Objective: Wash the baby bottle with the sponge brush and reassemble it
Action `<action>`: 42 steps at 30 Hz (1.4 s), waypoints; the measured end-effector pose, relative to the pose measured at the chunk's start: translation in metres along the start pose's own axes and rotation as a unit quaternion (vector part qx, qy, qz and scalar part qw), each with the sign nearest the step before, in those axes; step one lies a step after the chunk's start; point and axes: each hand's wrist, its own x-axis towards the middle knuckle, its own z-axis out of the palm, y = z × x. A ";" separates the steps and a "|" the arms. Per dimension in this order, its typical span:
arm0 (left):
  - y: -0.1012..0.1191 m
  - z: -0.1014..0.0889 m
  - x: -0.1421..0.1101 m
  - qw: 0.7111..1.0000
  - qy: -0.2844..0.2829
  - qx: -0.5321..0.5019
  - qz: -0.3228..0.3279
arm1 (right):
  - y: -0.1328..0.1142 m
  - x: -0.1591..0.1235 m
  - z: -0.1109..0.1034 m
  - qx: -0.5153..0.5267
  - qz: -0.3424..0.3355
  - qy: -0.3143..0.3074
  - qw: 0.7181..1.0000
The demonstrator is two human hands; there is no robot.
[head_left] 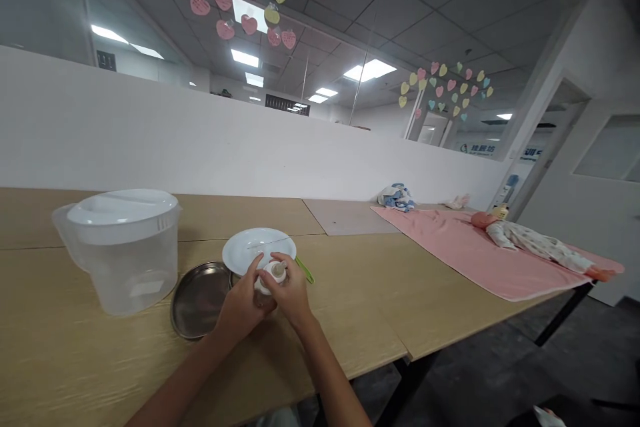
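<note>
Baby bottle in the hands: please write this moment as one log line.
left hand: holds baby bottle | right hand: on its white collar | beside: white plate, steel tray

The left hand (pixel 243 307) cups the lower body of a small feeding bottle (pixel 270 280) while the right hand (pixel 291 288) pinches its white collar, above the table (pixel 350 307). Just behind them lies a white plate (pixel 250 247), with a green handle (pixel 305 270) poking from under its right side. To the left sit a round steel tray (pixel 197 300) and a lidded plastic pitcher (pixel 125 253). Far right, a baby doll (pixel 530 243) lies on a pink towel (pixel 475 253).
</note>
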 end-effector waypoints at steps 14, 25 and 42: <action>0.003 -0.002 -0.001 0.999 -0.029 -0.027 0.034 | 0.016 -0.018 0.012 -0.048 -0.089 0.091 0.991; 0.005 -0.001 0.000 1.000 -0.028 0.011 0.006 | 0.011 -0.009 0.007 0.008 -0.065 0.126 0.990; 0.006 0.001 0.001 1.000 -0.002 0.018 0.008 | -0.033 0.101 -0.002 0.185 -0.047 0.165 0.968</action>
